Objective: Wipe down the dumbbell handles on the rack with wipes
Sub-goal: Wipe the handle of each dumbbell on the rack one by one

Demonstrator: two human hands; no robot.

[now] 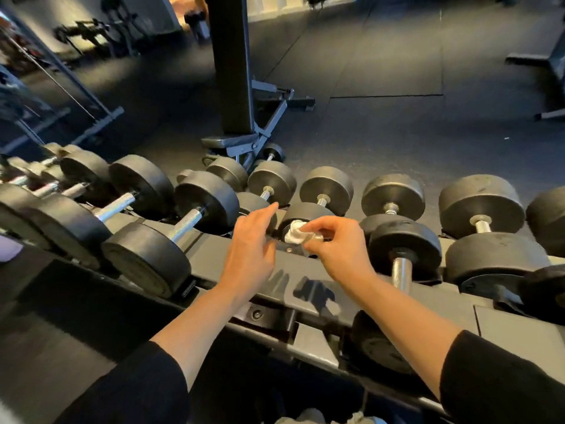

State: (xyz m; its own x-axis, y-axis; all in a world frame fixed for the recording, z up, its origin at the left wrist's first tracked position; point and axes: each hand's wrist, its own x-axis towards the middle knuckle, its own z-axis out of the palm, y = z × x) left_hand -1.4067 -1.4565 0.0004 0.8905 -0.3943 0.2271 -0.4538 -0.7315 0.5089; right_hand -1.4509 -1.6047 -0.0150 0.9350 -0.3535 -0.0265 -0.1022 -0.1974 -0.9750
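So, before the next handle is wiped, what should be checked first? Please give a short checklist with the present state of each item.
1. Wipe in hand: ok. The right hand pinches the white wipe.
2. Wipe still damp and clean: cannot tell.
3. Left hand free to steady a dumbbell: ok, its fingers are relaxed and hold nothing.
4. Next handle reachable: ok. The chrome handle just right of the wipe is exposed.
5. Dumbbells seated on the rack: ok where visible.
6. Handle under the wipe finished: cannot tell, it is hidden.

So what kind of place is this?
Most likely a gym: a rack full of black dumbbells, an adjustable bench behind it, and dark rubber flooring.
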